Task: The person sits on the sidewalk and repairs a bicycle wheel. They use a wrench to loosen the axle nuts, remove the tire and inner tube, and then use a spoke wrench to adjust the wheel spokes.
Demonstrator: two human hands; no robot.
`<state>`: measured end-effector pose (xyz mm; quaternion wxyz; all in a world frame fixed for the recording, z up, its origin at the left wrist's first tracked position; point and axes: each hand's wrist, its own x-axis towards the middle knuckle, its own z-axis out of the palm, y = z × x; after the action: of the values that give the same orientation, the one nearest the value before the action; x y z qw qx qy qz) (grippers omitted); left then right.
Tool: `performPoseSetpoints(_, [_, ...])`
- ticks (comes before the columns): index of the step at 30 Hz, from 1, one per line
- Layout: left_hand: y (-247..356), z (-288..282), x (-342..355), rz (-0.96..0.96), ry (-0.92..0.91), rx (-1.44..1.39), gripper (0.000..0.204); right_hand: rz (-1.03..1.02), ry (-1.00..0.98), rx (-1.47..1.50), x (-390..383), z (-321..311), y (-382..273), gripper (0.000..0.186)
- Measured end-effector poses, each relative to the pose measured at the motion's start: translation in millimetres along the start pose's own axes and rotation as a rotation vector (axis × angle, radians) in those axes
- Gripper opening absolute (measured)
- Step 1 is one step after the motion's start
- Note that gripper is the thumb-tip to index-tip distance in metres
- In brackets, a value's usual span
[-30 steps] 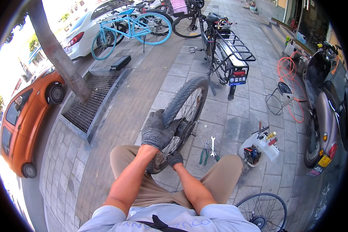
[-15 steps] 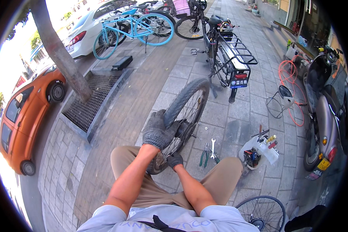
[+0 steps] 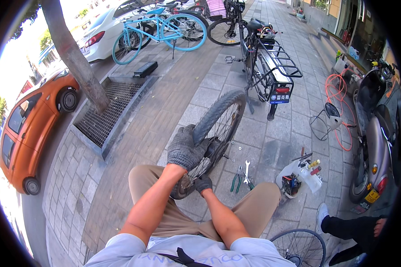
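A bicycle wheel (image 3: 212, 116) with a knobbly black tyre stands tilted between my knees. My left hand (image 3: 184, 147), in a grey knitted glove, is closed over the tyre on its near left side. Lower down, my gloved right hand (image 3: 203, 183) has its fingers curled at the wheel's bottom edge; their tips are partly hidden. A hub and spokes show between the hands. On the paving to the right of the wheel lie green-handled pliers (image 3: 237, 179) and a silver spanner (image 3: 247, 172). Small washers or nuts lie just beyond them.
A cut white plastic jug (image 3: 317, 184) with tools stands right of my knee. Another wheel (image 3: 322, 242) lies at lower right, beside a person's dark trouser leg (image 3: 349, 227). An electric bicycle (image 3: 272, 73) stands ahead; a scooter (image 3: 373, 153) and orange hose (image 3: 338, 86) are at right.
A person's leg and shoe have come further into view at the lower right. The view has shifted slightly; both my hands keep their places on the wheel.
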<state>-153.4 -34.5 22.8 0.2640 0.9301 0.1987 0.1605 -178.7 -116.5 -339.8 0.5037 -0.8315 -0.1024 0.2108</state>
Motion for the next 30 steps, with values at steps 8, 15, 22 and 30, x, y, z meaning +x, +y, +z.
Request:
performPoseSetpoints(8, [5, 2, 1, 0.014, -0.003, -0.001, 0.063, 0.006, 0.014, -0.019, 4, 1, 6, 0.028])
performPoseSetpoints(15, [8, 4, -3, 0.018, 0.027, -0.031, 0.059, 0.017, 0.001, -0.021, 1, -5, -4, 0.029])
performPoseSetpoints(22, [17, -3, -7, 0.001, -0.001, -0.074, 0.059, 0.017, 0.014, -0.008, -3, -6, -4, 0.026])
performPoseSetpoints(30, [12, -6, -3, 0.005, -0.010, -0.014, 0.062, 0.001, 0.001, -0.029, -2, -5, -7, 0.032])
